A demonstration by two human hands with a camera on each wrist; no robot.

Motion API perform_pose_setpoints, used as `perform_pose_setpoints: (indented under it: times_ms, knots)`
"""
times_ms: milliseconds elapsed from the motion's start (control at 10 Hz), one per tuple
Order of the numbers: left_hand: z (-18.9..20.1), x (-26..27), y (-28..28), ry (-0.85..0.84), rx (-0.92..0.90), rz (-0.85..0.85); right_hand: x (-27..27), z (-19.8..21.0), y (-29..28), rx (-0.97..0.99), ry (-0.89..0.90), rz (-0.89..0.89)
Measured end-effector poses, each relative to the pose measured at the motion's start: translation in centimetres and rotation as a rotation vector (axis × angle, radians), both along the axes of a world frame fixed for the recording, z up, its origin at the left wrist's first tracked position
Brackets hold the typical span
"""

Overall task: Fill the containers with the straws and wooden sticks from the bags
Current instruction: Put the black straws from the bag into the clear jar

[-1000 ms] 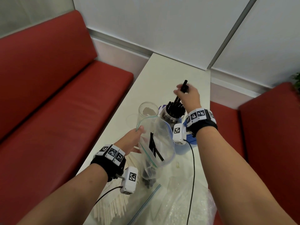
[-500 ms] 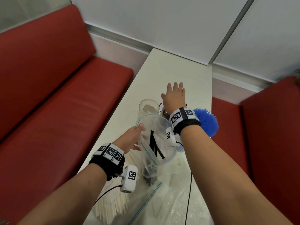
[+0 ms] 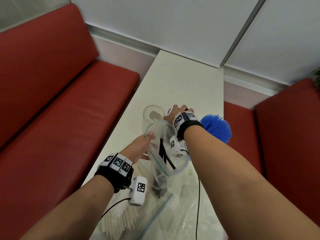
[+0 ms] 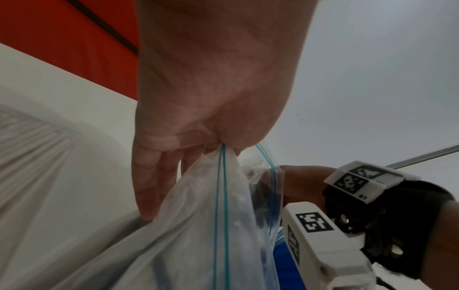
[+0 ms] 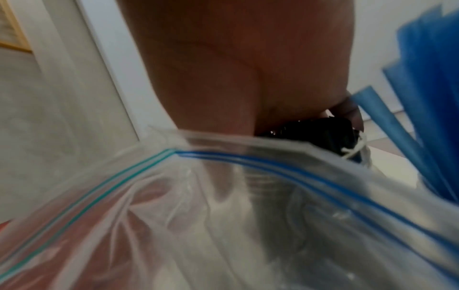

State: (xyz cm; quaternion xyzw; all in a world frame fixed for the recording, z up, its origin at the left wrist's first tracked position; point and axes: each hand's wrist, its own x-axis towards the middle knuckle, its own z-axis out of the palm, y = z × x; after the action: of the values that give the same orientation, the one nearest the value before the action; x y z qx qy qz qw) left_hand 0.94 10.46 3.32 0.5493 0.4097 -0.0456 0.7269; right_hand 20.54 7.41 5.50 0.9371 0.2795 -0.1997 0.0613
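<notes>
Right now the person's left hand (image 3: 141,146) pinches the rim of a clear zip bag (image 3: 160,153), thumb on top near the green seal strip, holding the bag's mouth open above the white surface (image 3: 181,80). From the left wrist view the pinch is plain: the seal line runs straight down out of the closed fingers (image 4: 149,176). A few black straws (image 3: 163,153) lie slanted inside the bag, and more dark ones sit bunched at its bottom, below and just beyond that hand's wrist.

The right hand (image 3: 176,113) reaches past the bag's far edge and comes down over the top of a jar of black straws (image 5: 320,127), its fingers curled over their ends (whether it actually grips them or only presses on them I cannot tell, since the hand itself covers the spot). Just to the left of that hand stands an empty clear glass container (image 3: 153,116), upright and close to the bag's rim. To its right, beside the wrist, a bundle of blue straws (image 3: 216,127) fans out.

Nearer the person, under the left forearm, a spread of pale wooden sticks (image 3: 119,220) lies on the surface, with another clear bag (image 3: 173,217) flat beside them.
</notes>
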Motion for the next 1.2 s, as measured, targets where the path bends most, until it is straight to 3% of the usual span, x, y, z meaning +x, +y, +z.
perform_pose_setpoints:
  times_ms: [100, 200, 300, 400, 500, 600, 700, 800, 900, 1000, 1100, 1200]
  knots:
    - [0.2, -0.2, -0.5, -0.001, 0.006, -0.024, -1.3, 1.4, -0.2, -0.024, 0.033, -0.085]
    - [0.4, -0.8, -0.8, -0.012, 0.025, -0.062, -2.8, 4.9, 0.2, 0.288, -0.09, -0.088]
    - [0.3, -1.2, -1.1, -0.025, 0.088, -0.072, -5.3, 7.5, -1.2, 0.863, -0.258, -0.005]
    - [0.3, -1.6, -1.6, -0.052, 0.11, -0.053, -8.8, 5.8, -4.3, 0.536, 0.02, 0.128]
    - [-0.1, -1.7, -2.5, -0.051, 0.073, 0.103, -12.1, 0.3, -6.5, -0.113, 0.202, 0.267]
    - [-0.7, -2.1, -3.5, -0.027, -0.07, 0.185, -14.2, -4.1, -7.5, -0.087, 0.352, 0.077]
    - [-1.6, -3.6, -3.8, -0.055, -0.165, 0.041, -15.1, -6.1, -8.9, 0.016, 0.145, -0.006]
    - [-2.1, -4.5, -3.6, -0.085, -0.165, -0.141, -15.9, -6.6, -9.1, -0.19, 0.155, 0.03]
    - [-2.2, -4.6, -3.2, -0.062, -0.176, -0.273, -18.1, -10.3, -6.5, -0.552, 0.186, 0.071]
    - [-2.3, -5.1, -2.4, -0.079, -0.195, -0.306, -17.6, -11.3, -7.2, -0.388, 0.358, -0.035]
    - [-2.9, -5.5, -2.0, -0.133, -0.159, -0.234, -16.4, -7.7, -11.5, 0.252, 0.676, -0.382]
    - [-3.0, -5.0, -2.0, -0.191, -0.062, -0.011, -16.2, -7.9, -10.7, 0.197, 0.473, -0.201]
